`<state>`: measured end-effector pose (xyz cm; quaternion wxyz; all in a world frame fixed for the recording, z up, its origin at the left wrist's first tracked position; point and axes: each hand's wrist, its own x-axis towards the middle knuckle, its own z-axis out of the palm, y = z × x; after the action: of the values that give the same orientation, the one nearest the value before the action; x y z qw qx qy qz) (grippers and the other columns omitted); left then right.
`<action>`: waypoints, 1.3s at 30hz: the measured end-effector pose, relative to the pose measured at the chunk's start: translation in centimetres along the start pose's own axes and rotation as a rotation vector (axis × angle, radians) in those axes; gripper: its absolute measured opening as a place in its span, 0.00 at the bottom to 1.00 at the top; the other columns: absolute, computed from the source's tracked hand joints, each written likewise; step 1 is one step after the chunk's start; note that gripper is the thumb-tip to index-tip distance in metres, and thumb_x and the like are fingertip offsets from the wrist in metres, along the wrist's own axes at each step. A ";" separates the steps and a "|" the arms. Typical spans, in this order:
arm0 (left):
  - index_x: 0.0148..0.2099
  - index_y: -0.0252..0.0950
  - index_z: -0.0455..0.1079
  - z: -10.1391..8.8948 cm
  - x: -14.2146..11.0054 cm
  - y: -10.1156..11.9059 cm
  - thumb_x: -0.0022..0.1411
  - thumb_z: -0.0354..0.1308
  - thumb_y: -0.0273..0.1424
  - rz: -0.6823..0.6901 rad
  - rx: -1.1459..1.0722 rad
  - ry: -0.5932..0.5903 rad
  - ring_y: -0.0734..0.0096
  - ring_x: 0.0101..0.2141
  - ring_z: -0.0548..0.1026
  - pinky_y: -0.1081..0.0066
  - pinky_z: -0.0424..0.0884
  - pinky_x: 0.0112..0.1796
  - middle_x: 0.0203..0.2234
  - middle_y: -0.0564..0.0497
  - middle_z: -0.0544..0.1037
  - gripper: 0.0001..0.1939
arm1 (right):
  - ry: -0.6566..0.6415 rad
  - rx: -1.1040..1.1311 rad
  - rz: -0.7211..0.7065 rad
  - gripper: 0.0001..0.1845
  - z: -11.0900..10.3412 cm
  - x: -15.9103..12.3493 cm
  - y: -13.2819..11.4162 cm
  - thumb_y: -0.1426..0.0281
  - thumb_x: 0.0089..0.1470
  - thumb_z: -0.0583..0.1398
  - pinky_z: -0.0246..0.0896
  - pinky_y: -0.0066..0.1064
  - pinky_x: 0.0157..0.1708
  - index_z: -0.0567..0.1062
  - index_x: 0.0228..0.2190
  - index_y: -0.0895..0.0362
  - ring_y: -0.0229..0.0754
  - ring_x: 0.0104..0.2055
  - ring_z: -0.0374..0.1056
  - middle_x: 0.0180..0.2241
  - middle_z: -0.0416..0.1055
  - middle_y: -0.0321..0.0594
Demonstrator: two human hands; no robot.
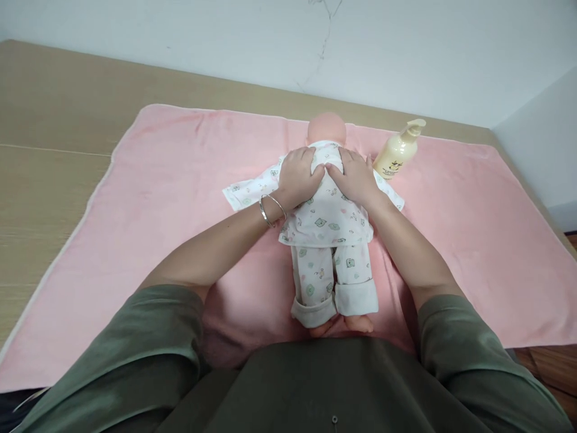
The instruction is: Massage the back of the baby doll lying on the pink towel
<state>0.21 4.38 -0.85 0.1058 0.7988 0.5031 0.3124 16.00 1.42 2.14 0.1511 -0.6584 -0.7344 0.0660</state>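
A baby doll (329,222) in white printed pyjamas lies on a pink blanket (180,180), its bald head away from me and its feet toward me. The back of its head faces up, so it seems to lie on its front. My left hand (299,174) rests flat on the left side of its upper back. On the right side of the back lies my right hand (355,173), fingers stretched over the shoulder. The two thumbs point toward each other at the middle. Both sleeves spread out sideways, and the trouser cuffs are rolled up above the feet.
A pale yellow pump bottle (396,150) stands on the blanket just right of the doll's shoulder. Beneath the blanket is a wooden surface (58,108), running back to a white wall (225,42) with a crack. Wooden flooring (552,367) shows at the lower right.
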 end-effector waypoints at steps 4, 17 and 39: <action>0.59 0.26 0.67 0.0 0.0 0.1 0.63 0.48 0.32 -0.019 -0.003 0.002 0.52 0.56 0.69 0.57 0.62 0.60 0.55 0.38 0.73 0.25 | 0.004 0.006 -0.012 0.32 0.0 0.0 0.1 0.56 0.67 0.49 0.30 0.65 0.65 0.59 0.63 0.65 0.58 0.66 0.50 0.63 0.56 0.56; 0.57 0.32 0.69 0.1 -0.1 -0.1 0.64 0.48 0.33 0.009 -0.035 0.046 0.54 0.55 0.71 0.57 0.64 0.59 0.54 0.41 0.75 0.22 | -0.007 -0.045 -0.050 0.32 -0.6 -0.1 -0.4 0.57 0.69 0.47 0.38 0.57 0.66 0.60 0.62 0.69 0.58 0.64 0.55 0.60 0.61 0.58; 0.52 0.30 0.74 -0.9 -0.9 1.2 0.66 0.46 0.32 0.017 0.046 0.011 0.52 0.58 0.70 0.55 0.62 0.61 0.54 0.39 0.75 0.20 | -0.011 -0.054 -0.071 0.28 -0.7 -0.1 -0.3 0.59 0.70 0.47 0.39 0.55 0.66 0.64 0.58 0.69 0.57 0.64 0.54 0.60 0.60 0.60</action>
<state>0.27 2.95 0.10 0.0817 0.8035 0.5041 0.3061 15.92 1.21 2.93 0.1315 -0.6354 -0.7596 0.0443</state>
